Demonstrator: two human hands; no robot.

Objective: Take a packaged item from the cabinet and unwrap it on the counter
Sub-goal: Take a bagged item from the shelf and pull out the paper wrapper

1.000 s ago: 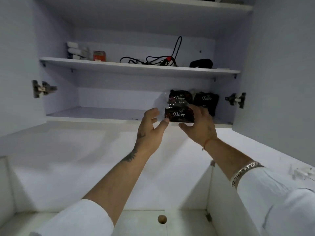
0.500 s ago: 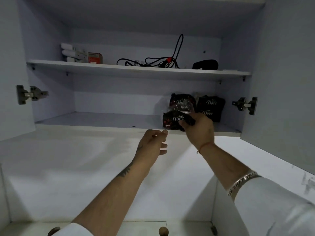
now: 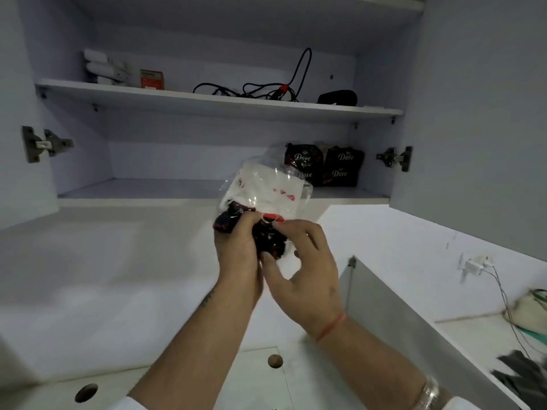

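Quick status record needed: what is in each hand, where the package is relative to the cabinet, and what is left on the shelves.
left hand: gripping the dark lower part of the package
right hand: pinching the same package near its middle
package: clear plastic bag with dark wrapped contents, held in the air below and in front of the lower shelf, not yet unwrapped
lower shelf: Dove packs remain at the right rear
upper shelf: black cables, red box, white items
cabinet doors: open
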